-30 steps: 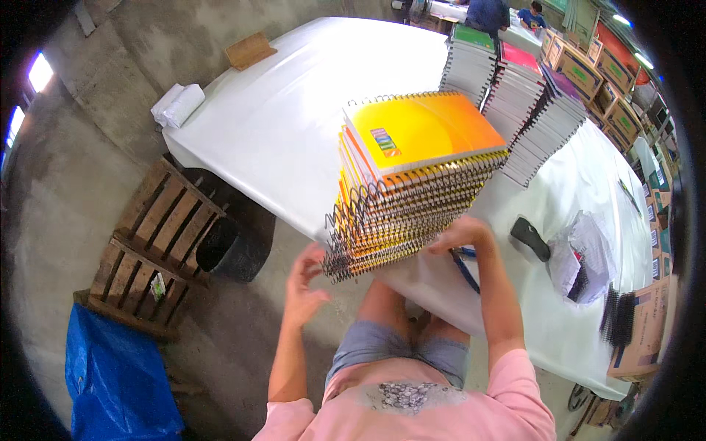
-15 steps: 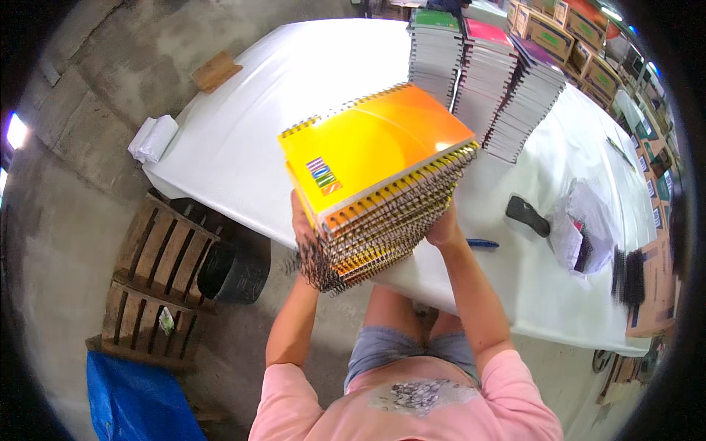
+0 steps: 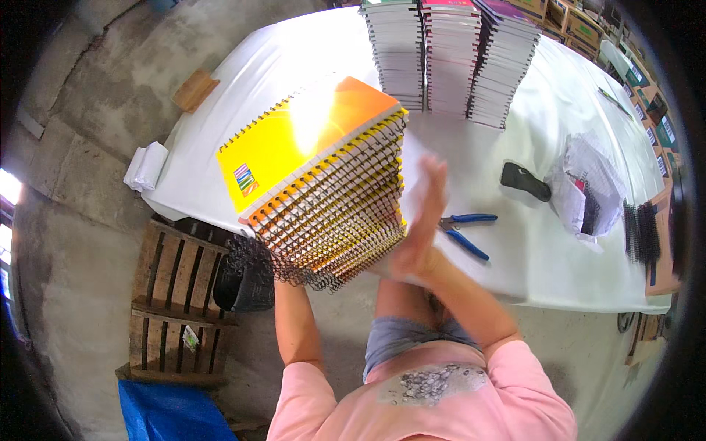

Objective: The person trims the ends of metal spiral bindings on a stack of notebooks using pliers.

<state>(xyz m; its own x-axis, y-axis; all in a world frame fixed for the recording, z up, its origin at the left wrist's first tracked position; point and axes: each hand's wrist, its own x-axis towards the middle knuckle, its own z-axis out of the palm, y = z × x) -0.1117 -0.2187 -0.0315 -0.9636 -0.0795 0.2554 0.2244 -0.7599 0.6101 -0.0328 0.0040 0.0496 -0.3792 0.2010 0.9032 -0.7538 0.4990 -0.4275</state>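
A tall stack of spiral-bound notebooks with yellow and orange covers leans over the near edge of the table. Its black wire coils face me, and a tangle of loose coil ends hangs from the lower left corner. My left forearm runs up beneath the stack; the hand supports it from underneath, with its fingers hidden. To the right of the stack, my right hand is held up, empty, its fingers stretched and slightly blurred. Blue-handled pliers lie just past that hand.
Three tall notebook piles stand at the back of the white-covered table. A black elongated object, a white plastic bag and black coils lie at right. Left on the floor are a wooden pallet and black bin.
My right hand has let go of the notebook stack and opened beside it. The stack has shifted left in view, and the pliers now show more fully.
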